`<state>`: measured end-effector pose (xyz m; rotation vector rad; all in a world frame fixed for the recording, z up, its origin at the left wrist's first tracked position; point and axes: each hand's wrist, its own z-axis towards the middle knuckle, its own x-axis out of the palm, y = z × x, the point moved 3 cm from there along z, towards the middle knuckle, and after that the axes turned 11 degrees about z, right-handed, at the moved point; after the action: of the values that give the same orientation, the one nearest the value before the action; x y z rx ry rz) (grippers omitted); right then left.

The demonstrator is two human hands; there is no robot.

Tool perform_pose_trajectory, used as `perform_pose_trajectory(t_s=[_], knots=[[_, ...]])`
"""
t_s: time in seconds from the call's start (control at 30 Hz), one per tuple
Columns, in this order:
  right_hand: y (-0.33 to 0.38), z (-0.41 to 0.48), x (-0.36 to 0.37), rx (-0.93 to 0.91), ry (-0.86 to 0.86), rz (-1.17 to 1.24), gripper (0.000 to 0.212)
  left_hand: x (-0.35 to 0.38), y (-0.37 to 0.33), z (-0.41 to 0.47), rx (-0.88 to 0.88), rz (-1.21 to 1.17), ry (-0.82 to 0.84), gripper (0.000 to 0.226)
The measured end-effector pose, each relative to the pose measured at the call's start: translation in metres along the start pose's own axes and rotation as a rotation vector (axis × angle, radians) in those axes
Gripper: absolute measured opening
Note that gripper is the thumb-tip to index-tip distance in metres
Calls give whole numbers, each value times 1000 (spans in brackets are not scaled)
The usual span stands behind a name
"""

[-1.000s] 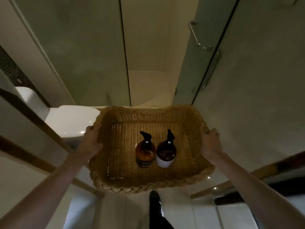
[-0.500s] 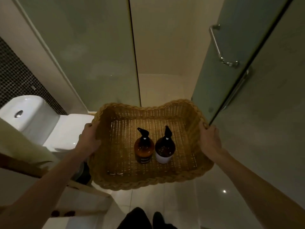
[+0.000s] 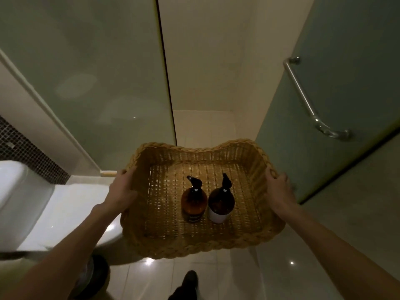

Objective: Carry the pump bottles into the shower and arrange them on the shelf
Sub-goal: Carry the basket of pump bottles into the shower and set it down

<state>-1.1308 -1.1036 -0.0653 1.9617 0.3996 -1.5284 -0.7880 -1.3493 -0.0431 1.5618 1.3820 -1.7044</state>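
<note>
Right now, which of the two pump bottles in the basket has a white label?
The right bottle, nearer the right hand. Its base band is white; the left bottle has a dark one.

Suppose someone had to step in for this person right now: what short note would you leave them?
Left hand: gripping the left rim of the wicker basket.
Right hand: gripping the right rim.
Things: two amber pump bottles stand upright side by side in the basket, the left bottle with a dark label, the right bottle with a white one.
Done: bottles carried up to the shower, glass door open, toilet to the left.
Left: step inside and set both bottles on the shelf, which is not in view.
</note>
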Motion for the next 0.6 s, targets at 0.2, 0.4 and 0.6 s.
perform_pose_trajectory(t_s=[0.2,0.4,0.6], knots=[[22,63,-17,51,-34,-14,67,-13,-20,88,100,-63,15,78],[29,122,-21,85,-28,12,69,-11,-41,165,105,-22,23,80],[27,197,-21,115,-26,32,74,4,-66,240,109,-16,49,81]])
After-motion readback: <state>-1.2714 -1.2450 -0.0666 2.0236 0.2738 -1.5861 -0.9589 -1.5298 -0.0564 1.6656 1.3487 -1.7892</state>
